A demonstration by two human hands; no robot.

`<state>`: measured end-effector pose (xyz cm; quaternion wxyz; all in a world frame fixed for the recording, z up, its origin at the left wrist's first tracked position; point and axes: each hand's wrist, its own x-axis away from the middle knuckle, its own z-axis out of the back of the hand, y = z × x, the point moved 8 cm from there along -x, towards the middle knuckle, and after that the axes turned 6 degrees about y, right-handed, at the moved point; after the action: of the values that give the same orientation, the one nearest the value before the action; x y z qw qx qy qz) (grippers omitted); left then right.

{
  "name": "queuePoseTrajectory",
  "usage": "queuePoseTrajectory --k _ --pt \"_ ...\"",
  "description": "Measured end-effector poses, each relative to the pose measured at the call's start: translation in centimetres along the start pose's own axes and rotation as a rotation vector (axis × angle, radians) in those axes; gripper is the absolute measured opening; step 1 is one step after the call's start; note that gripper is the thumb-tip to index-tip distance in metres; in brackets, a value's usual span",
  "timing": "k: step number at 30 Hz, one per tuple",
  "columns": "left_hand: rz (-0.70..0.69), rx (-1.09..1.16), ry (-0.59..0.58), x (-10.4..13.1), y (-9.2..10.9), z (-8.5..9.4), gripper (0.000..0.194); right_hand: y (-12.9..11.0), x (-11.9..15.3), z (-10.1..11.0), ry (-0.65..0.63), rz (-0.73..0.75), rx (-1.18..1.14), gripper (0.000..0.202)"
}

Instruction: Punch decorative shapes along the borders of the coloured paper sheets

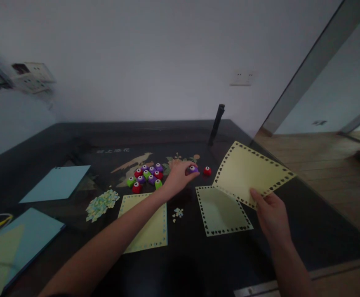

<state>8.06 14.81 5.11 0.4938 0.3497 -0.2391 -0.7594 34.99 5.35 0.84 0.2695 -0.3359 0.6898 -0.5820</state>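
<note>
My left hand (180, 174) reaches across the middle of the table, thumb and fingers closed on a small purple craft punch (193, 169). Just right of it stands a red craft punch (207, 170). Between the thumb and fingers of my right hand (272, 214), a pale yellow paper sheet (250, 171) is held up at a tilt, its border punched with small shapes. Partly beneath it, another punched yellow sheet (224, 212) lies flat. A third punched sheet (155, 231) rests under my left forearm. Several red, green and purple punches (147, 175) cluster left of my left hand.
A heap of small paper cut-outs (102, 204) lies at left, with a smaller scatter (177, 213) near the middle. Blue sheets (57, 183) are on the left side. A black upright post (217, 123) rises at the table's back, before a white wall with sockets (242, 78).
</note>
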Motion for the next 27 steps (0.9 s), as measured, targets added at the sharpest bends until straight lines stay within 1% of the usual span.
queuePoseTrajectory --k 2,5,9,13,17,20,27 --pt "-0.019 -0.061 0.0 -2.1 -1.0 -1.9 0.017 0.5 0.2 0.2 -0.028 -0.037 0.029 0.028" --pt "-0.031 -0.149 0.001 -3.9 -2.2 -4.0 0.016 0.5 0.7 0.0 -0.067 -0.065 0.059 0.027" --pt "-0.034 -0.228 -0.014 -5.0 -3.5 -5.8 0.015 0.0 1.2 -0.6 -0.131 -0.077 0.056 0.026" --pt "-0.052 -0.246 -0.047 -5.7 -4.1 -7.4 0.015 0.1 1.4 -0.8 -0.162 -0.11 0.098 0.028" --pt "-0.08 -0.226 -0.104 -5.8 -4.1 -8.4 0.017 0.5 1.4 -0.7 -0.174 -0.132 0.074 0.027" --pt "-0.087 -0.217 -0.13 -5.9 -3.7 -8.9 0.021 0.5 1.3 -0.6 -0.161 -0.109 0.057 0.025" --pt "-0.039 -0.205 -0.11 -6.9 -2.4 -9.8 0.015 0.2 1.4 -0.4 -0.133 -0.097 0.13 0.027"
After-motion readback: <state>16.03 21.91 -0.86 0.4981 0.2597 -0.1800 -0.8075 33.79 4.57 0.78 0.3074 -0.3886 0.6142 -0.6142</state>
